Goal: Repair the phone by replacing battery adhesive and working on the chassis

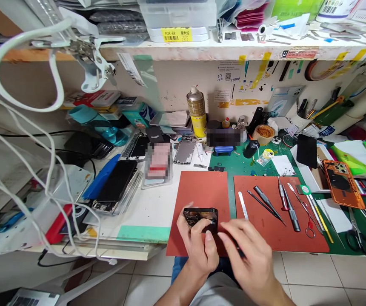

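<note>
A black phone shell [201, 214], its inner side partly showing, is in my left hand [200, 246] above the reddish-brown mat. The fingers of that hand wrap around it, and one finger reaches over its near edge. Just right of the shell is my right hand [250, 250], fingers bent and slightly apart, with nothing visible between them. Whether its fingertips touch the shell I cannot tell. Under my hands is the left work mat [204, 187]. Close to my right hand, a pale flat spudger [242, 204] lies on the right work mat [307, 242].
Tweezers [266, 207], screwdrivers [282, 193] and several slim tools lie on the right mat. Beyond are scissors [358, 236] and an orange phone back [343, 183]. At left are a black phone screen [117, 180] and hanging white cables [50, 170]. A spray can [196, 112] stands behind.
</note>
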`<state>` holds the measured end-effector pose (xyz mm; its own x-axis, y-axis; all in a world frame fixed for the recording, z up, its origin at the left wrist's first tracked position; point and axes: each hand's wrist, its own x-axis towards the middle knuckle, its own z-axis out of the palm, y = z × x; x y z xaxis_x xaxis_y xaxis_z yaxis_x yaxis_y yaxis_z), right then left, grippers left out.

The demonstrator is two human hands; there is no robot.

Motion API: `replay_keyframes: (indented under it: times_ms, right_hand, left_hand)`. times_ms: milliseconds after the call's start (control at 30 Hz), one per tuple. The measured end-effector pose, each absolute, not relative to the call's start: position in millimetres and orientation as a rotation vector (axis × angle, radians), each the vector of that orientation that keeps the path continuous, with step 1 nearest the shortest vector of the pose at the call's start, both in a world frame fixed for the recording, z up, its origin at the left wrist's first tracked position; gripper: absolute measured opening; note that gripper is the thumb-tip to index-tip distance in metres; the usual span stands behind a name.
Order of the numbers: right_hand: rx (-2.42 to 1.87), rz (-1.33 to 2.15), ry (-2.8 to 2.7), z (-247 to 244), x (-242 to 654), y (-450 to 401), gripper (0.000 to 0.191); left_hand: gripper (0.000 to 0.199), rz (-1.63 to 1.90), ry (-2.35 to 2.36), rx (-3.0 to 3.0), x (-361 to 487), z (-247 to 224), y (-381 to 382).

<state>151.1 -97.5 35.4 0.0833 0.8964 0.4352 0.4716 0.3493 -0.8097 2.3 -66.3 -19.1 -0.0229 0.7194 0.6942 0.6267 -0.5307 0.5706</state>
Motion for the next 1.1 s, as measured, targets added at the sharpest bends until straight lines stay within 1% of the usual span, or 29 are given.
replay_keyframes:
  times_ms: [67,167,233,300,367,467,533,567,600,633,700,800,867,1000,1100]
  right_hand:
    - [-1.232,0.441,-1.567,38,136,-100,0.043]
    - [-1.264,0.316,-1.591,34,121,-99,0.046]
    - [-1.300,0.269,-1.583,33,116,-98,0.042]
    - [-1.332,0.231,-1.569,33,113,-99,0.033]
    - [-1.367,0.185,-1.569,34,112,-100,0.025]
    - [-1.409,0.147,-1.579,35,112,-101,0.021]
    - [-1.414,0.152,-1.585,35,112,-103,0.021]
    - [-1.417,0.161,-1.591,35,112,-104,0.020]
    - [-1.420,0.170,-1.596,34,112,-104,0.020]
    - [-1.424,0.177,-1.600,34,111,-105,0.020]
    - [-1.428,0.184,-1.605,34,111,-106,0.020]
    - [-1.428,0.205,-1.612,34,113,-106,0.021]
    - [-1.431,0.242,-1.619,36,116,-106,0.021]
    - [-1.451,0.307,-1.595,39,123,-104,0.015]
    - [-1.467,0.351,-1.568,40,128,-101,0.008]
  left_hand:
    - [0.023,1.620,1.468,2.127,2,-18,-67]
    - [0.023,1.611,1.457,2.088,3,-17,-68]
    - [0.024,1.613,1.432,2.053,3,-19,-69]
    - [0.024,1.642,1.352,2.004,2,-24,-69]
    - [0.024,1.724,1.132,1.851,-1,-31,-67]
    - [0.038,1.778,0.843,1.540,-15,-34,-58]
    - [0.044,1.596,0.801,1.428,-30,-26,-46]
    - [0.050,1.435,0.778,1.394,-37,-19,-39]
    - [0.063,1.182,0.669,1.306,-44,-13,-32]
    - [0.075,1.054,0.610,1.269,-50,-7,-25]
    - [0.091,0.845,0.486,1.177,-57,1,-14]
    - [0.107,0.742,0.433,1.114,-57,2,-8]
    - [0.113,0.742,0.460,1.110,-54,0,-8]
    - [0.116,0.713,0.496,1.076,-47,0,-8]
    - [0.112,0.705,0.528,1.079,-45,0,-7]
